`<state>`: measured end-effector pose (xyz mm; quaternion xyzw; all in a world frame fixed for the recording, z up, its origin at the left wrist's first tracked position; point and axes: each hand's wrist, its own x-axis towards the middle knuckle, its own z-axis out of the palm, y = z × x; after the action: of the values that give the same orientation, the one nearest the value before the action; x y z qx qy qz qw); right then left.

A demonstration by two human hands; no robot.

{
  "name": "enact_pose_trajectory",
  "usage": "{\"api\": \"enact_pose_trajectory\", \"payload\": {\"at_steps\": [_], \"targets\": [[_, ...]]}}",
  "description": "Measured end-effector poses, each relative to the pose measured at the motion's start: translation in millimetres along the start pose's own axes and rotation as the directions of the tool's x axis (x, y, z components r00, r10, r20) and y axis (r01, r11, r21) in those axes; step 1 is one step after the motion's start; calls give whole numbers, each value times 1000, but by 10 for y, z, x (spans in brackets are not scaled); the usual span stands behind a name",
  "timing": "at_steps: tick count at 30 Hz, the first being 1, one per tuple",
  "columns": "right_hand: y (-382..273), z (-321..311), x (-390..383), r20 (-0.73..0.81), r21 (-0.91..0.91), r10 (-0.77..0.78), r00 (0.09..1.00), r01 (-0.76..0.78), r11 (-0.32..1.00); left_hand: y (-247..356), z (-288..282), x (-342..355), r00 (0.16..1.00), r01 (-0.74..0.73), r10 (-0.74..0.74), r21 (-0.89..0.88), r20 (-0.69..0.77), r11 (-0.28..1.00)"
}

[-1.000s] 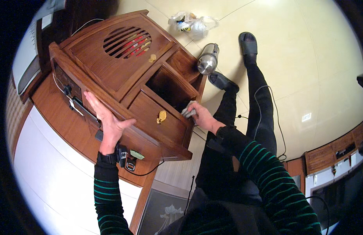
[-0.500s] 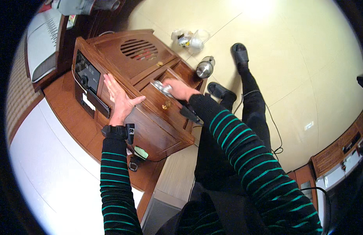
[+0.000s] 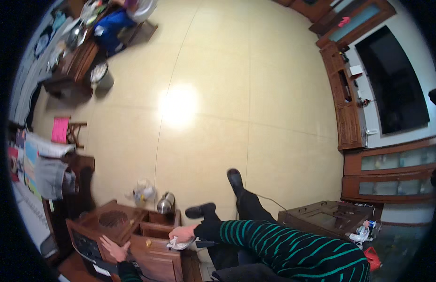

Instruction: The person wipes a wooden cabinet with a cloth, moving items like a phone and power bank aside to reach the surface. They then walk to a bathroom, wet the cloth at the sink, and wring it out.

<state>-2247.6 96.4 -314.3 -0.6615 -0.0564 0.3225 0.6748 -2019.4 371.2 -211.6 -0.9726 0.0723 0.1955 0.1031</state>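
Note:
A brown wooden cabinet [image 3: 152,263] with a slatted round vent [image 3: 113,218], open compartments [image 3: 157,230] and a gold knob [image 3: 149,243] lies low in the view. My left hand [image 3: 115,249] rests open on it beside the dark panel [image 3: 84,242], fingers spread. My right hand [image 3: 182,233] grips a crumpled whitish-grey cloth [image 3: 176,245] at the cabinet's edge, just right of the knob. A steel flask [image 3: 166,203] and a clear plastic bag of items [image 3: 142,190] are on the floor beyond the cabinet.
Tiled floor [image 3: 218,94] spans the middle. A television [image 3: 389,80] and glass-fronted cabinets [image 3: 394,185] line the right. A dark low table [image 3: 312,216] is right of my legs. A bin [image 3: 103,80], pink-topped stool [image 3: 60,129] and cluttered furniture [image 3: 70,66] stand at left.
My head has tilted up, bringing the room into view and shifting the cabinet down. The cloth in my right hand has moved along the drawer front; my left hand stays on the cabinet.

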Motion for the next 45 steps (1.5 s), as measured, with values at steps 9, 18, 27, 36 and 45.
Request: {"api": "enact_pose_trajectory", "payload": {"at_steps": [9, 18, 27, 36, 45], "targets": [[482, -1855, -3163, -623, 451, 338, 706, -29, 892, 1807, 2, -1498, 946, -295, 259, -191, -196, 936], [193, -2768, -6235, -828, 550, 394, 399, 441, 709, 5045, -314, -2153, 686, -684, 683, -98, 252, 723], [-274, -3968, -7283, -945, 301, 296, 138, 716, 630, 7055, -1461, -1799, 571, -758, 821, -399, -20, 517], [-685, -5062, -8229, -891, -52, 390, -233, 905, 422, 9552, -2163, -704, 393, -827, 919, -449, -29, 339], [-586, -5933, -8686, -813, -271, 387, -436, 870, 412, 12695, -3788, -1455, -69, -818, 995, -566, -70, -96]]}}
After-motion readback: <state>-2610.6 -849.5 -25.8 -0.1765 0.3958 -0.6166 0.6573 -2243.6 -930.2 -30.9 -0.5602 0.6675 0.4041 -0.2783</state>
